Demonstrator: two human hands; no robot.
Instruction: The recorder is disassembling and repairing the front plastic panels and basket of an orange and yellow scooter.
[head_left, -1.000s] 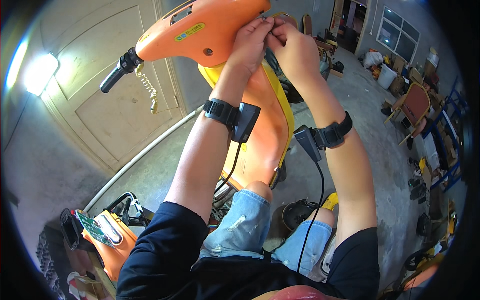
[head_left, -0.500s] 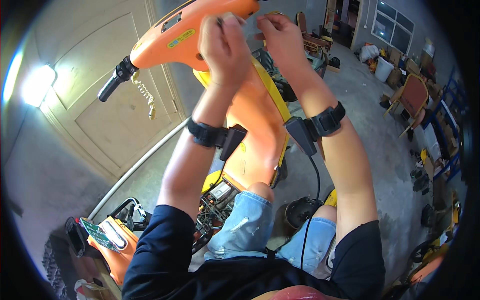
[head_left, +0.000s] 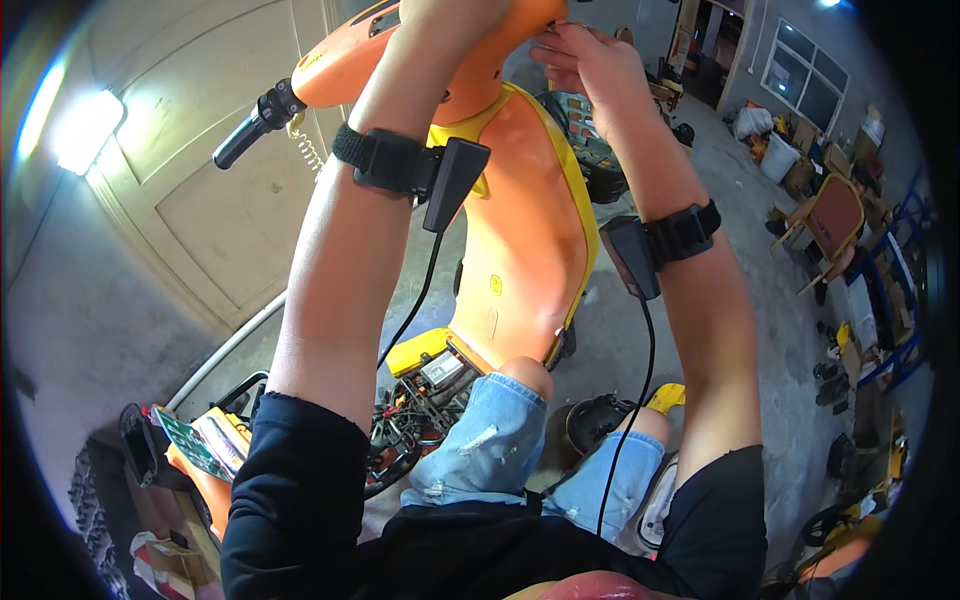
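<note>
One black handgrip [head_left: 245,137] is seen on one orange scooter [head_left: 515,230]. By the scooter's top, one cropped left hand [head_left: 457,12] and one bent-fingered right hand [head_left: 600,72] are shown; neither's grasp can be told.

L hand [head_left: 455,14], R hand [head_left: 603,72] nr 1 orange scooter [head_left: 525,215].

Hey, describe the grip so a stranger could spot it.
Find the orange scooter in the middle. Follow its orange handlebar cover to its left end, where the grip juts out. It is black, thick and straight, unlike the pale coiled cord hanging beside it.
</note>
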